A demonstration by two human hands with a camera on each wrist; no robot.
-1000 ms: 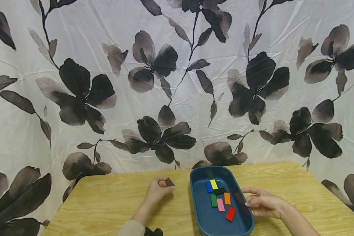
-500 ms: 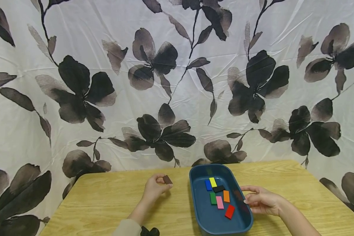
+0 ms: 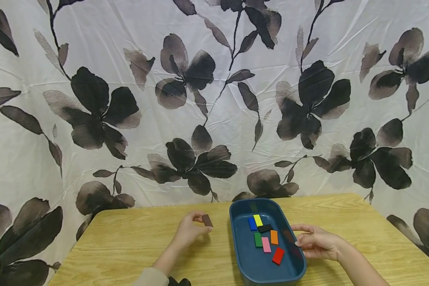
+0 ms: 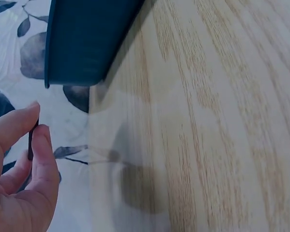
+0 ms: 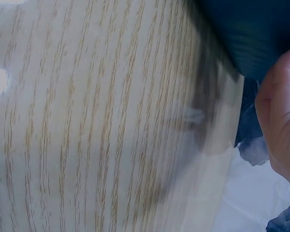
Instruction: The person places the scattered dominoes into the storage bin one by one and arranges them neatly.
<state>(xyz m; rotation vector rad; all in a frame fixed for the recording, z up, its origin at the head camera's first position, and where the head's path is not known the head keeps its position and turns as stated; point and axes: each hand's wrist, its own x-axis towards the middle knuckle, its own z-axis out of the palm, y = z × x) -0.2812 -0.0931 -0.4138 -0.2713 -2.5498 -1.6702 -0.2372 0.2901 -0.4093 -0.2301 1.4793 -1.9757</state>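
Pinched between the thumb and fingers of my left hand is a plain brown domino, held over the table left of the bin. The left wrist view shows this domino edge-on as a thin dark slab. At the right long side of the dark blue bin, my right hand holds the rim, thumb tip on the edge and fingers along the outer wall. Several dominoes lie loose on the bin's floor, among them a yellow domino, a pink domino and a red domino.
The light wooden table carries the bin, whose far end sits near the back edge. Behind hangs a white cloth with dark flowers. A black object shows beside the left sleeve at the bottom edge.
The brown domino shifts slightly left, then back right, turning a little in my left fingers. My right hand stays at the bin's rim, and the dominoes inside stay put.
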